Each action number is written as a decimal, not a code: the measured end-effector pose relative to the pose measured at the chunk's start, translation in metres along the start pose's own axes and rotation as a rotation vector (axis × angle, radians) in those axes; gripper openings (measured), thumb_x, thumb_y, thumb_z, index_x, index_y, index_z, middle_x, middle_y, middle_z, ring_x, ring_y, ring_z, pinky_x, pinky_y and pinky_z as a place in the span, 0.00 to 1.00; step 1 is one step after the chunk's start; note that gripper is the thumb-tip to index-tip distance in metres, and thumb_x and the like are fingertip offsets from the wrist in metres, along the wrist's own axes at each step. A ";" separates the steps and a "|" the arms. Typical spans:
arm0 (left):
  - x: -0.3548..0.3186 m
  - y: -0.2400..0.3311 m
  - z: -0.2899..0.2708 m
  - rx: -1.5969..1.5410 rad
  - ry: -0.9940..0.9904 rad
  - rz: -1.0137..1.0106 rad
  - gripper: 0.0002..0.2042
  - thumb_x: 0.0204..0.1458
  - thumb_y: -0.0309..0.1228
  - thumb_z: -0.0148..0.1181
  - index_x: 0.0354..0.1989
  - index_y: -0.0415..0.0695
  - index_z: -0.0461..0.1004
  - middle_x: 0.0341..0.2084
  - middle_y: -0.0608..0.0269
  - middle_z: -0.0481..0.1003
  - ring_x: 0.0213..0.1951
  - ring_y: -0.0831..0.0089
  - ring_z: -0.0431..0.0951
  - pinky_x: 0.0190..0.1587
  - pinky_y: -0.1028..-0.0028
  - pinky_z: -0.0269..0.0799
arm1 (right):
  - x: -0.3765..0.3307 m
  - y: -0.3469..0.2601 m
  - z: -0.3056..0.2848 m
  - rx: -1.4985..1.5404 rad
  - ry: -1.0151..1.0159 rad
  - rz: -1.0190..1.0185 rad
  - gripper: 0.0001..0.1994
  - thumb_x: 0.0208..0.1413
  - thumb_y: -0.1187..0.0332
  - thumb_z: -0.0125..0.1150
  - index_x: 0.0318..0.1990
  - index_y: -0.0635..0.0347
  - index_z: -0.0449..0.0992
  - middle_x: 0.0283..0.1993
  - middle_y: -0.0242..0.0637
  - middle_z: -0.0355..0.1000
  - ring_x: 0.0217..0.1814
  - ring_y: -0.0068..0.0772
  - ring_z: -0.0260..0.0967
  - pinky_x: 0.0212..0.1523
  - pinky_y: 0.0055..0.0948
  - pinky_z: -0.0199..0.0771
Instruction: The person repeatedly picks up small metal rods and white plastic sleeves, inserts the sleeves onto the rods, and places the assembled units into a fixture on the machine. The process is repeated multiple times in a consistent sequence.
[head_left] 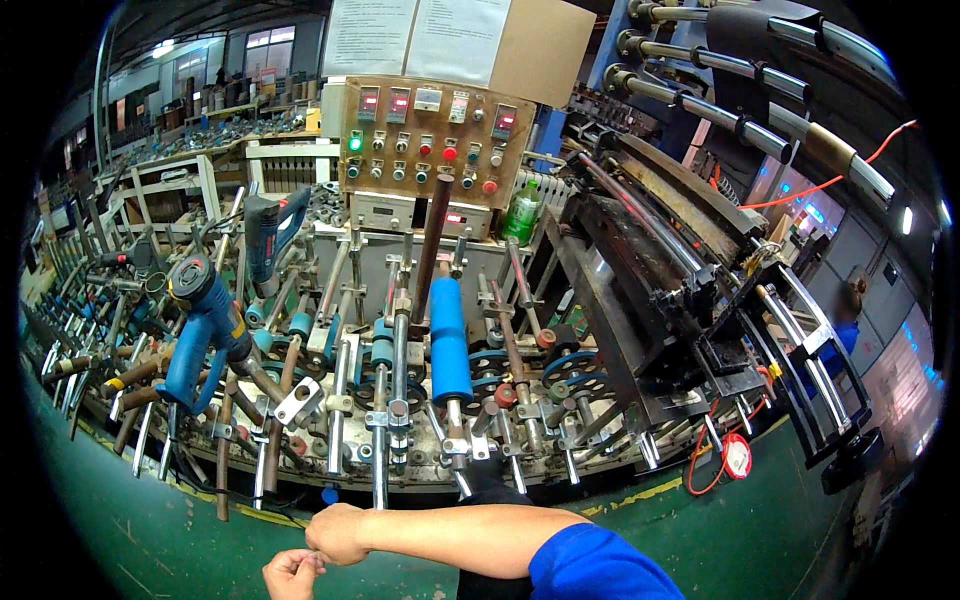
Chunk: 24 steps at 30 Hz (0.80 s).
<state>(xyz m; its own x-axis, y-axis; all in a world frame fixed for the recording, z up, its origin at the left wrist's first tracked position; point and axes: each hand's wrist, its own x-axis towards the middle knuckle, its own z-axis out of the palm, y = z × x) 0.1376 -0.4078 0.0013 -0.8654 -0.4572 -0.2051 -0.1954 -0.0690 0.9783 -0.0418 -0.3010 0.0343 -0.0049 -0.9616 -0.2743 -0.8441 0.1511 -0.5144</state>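
My right hand (338,532) reaches across from the lower right in a blue sleeve, its fingers closed. Just below it, my left hand (293,573) is pinched shut, its fingertips meeting the right hand's. Whatever lies between them is too small to make out. Both hands are low in front of the machine, over the green floor (400,580). Beyond them a bright blue roller (450,340) sits among metal rods. A blue heat gun (200,335) points down at the rods on the left, with a second, darker heat gun (263,245) behind it.
A control panel (430,150) with lit buttons and displays stands at the back, a green bottle (521,213) beside it. Heavy black machinery (640,270) fills the right. Steel rods jut toward me along the machine's front. Another person (842,330) is at far right.
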 end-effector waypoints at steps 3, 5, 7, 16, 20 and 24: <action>0.000 -0.007 -0.001 0.027 -0.023 0.023 0.06 0.63 0.25 0.60 0.42 0.37 0.81 0.31 0.66 0.80 0.33 0.79 0.77 0.39 0.78 0.73 | -0.001 -0.002 -0.001 -0.007 -0.001 -0.008 0.11 0.52 0.61 0.63 0.31 0.60 0.82 0.30 0.51 0.79 0.39 0.57 0.79 0.38 0.50 0.78; 0.000 -0.007 -0.001 0.057 -0.037 0.054 0.06 0.63 0.24 0.59 0.41 0.38 0.81 0.31 0.66 0.80 0.33 0.79 0.77 0.39 0.78 0.73 | 0.001 -0.002 0.003 -0.006 -0.010 0.003 0.11 0.51 0.61 0.63 0.31 0.61 0.82 0.30 0.50 0.79 0.38 0.57 0.79 0.38 0.50 0.78; 0.001 -0.015 -0.003 0.097 -0.025 0.059 0.05 0.62 0.24 0.59 0.40 0.38 0.81 0.31 0.66 0.80 0.34 0.79 0.77 0.40 0.78 0.73 | 0.000 -0.003 0.004 0.006 -0.016 0.004 0.11 0.51 0.62 0.62 0.30 0.61 0.82 0.30 0.50 0.79 0.38 0.57 0.79 0.38 0.50 0.78; -0.002 -0.008 -0.002 0.278 -0.016 0.115 0.03 0.58 0.22 0.60 0.36 0.38 0.80 0.29 0.67 0.79 0.33 0.80 0.76 0.40 0.77 0.73 | 0.000 -0.005 0.007 0.042 -0.022 -0.019 0.08 0.46 0.66 0.60 0.26 0.62 0.81 0.29 0.51 0.79 0.37 0.58 0.79 0.36 0.50 0.77; -0.003 -0.008 -0.003 0.390 0.006 0.115 0.02 0.56 0.23 0.62 0.33 0.38 0.78 0.26 0.69 0.76 0.31 0.80 0.73 0.37 0.76 0.72 | -0.003 -0.011 0.004 0.045 -0.025 -0.043 0.08 0.45 0.67 0.60 0.24 0.62 0.80 0.27 0.51 0.78 0.36 0.59 0.78 0.35 0.50 0.76; 0.002 -0.006 0.001 0.393 0.078 0.131 0.01 0.53 0.22 0.61 0.31 0.38 0.76 0.24 0.70 0.74 0.29 0.81 0.71 0.34 0.76 0.71 | 0.004 -0.010 0.001 0.000 -0.010 -0.048 0.08 0.43 0.68 0.61 0.21 0.63 0.79 0.26 0.52 0.77 0.35 0.60 0.77 0.35 0.51 0.75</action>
<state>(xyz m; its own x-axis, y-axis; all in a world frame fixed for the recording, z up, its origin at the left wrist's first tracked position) 0.1365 -0.4076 -0.0051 -0.8603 -0.5061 -0.0617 -0.2596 0.3306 0.9074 -0.0328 -0.3062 0.0373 0.0407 -0.9654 -0.2574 -0.8435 0.1049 -0.5268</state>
